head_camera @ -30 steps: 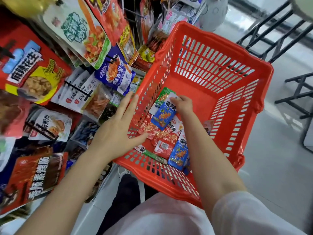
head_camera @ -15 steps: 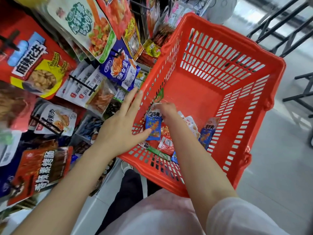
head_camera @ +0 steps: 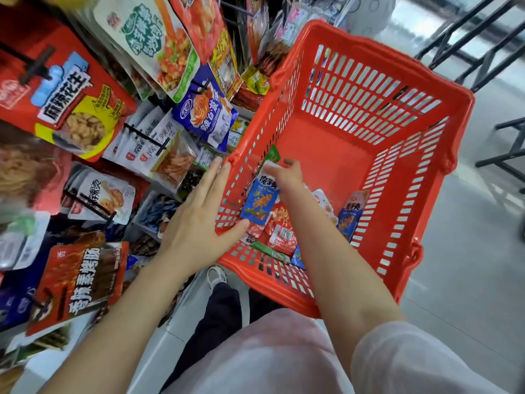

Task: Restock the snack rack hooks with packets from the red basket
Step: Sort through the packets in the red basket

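The red basket (head_camera: 426, 172) sits in front of me, tilted, with several small snack packets heaped in its near left corner. My right hand (head_camera: 287, 177) reaches inside and pinches the top of a blue packet (head_camera: 258, 201), lifting it off the heap. Another blue packet (head_camera: 350, 216) leans against the right wall, and red packets (head_camera: 282, 234) lie under my forearm. My left hand (head_camera: 199, 220) lies flat with straight fingers against the basket's left outer wall, thumb at the rim. The snack rack (head_camera: 136, 132) with hanging bags fills the left side.
Black hooks (head_camera: 147, 137) stick out between the hanging bags on the rack. A dark metal frame (head_camera: 508, 149) stands on the grey floor to the right of the basket. My legs and a shoe (head_camera: 217, 275) are below the basket.
My right hand has drawn the blue packet up and toward the basket's left wall. The basket and the view have shifted slightly; my left hand stays on the basket's side.
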